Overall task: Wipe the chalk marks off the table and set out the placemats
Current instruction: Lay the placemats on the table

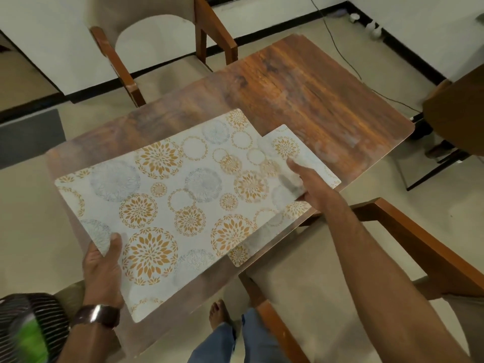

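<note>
It looks like mat-laying time, and next the top placemat (167,200) needs carrying to its own spot on the table (301,82), since the left hand (103,268) pinches its near corner while the right hand (307,184) grips its other end over a second placemat (290,153).

Pale beige floor (301,258) all around the wooden table (301,82). 2 wood-framed chairs with cream seats: 1 chair (162,48) at its far side, 1 (392,231) at its near right. White walls (419,22) with black skirting (392,40) behind it, plus a black cable (337,48) trailing across the floor.
</note>
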